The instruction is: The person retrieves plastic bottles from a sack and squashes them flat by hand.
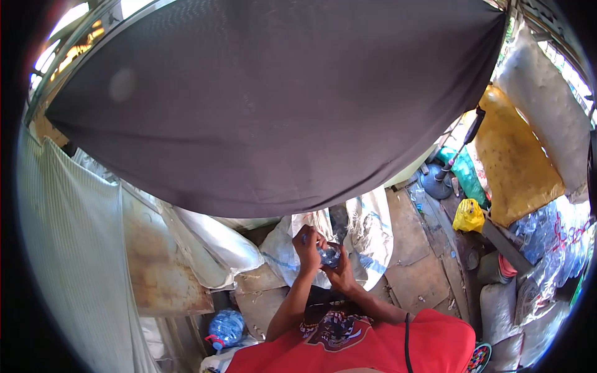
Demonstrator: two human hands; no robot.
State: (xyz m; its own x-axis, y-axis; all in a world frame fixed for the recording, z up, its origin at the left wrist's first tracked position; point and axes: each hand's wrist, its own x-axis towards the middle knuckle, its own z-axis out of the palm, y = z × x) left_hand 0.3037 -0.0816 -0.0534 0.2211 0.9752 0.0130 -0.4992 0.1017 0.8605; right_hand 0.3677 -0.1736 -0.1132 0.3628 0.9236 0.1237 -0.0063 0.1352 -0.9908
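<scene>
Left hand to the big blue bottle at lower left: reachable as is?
Probably, but not while busy: the left hand is on the clear plastic item. The big blue bottle sits near that elbow, with nothing visibly blocking it.

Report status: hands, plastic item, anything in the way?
Left hand and right hand closed on clear plastic item. White sack behind it in view. Dark cloth ahead, clear of hands.

Dark cloth is hung across upper half of view, lower edge sagging. Left side is screened by pale striped curtain; rust-stained panel seen beside it. Floor partly covered with flat brownish sheets. At right, yellow slab and grey slab seen tilted. Daylight admitted through upper-corner gaps.
</scene>
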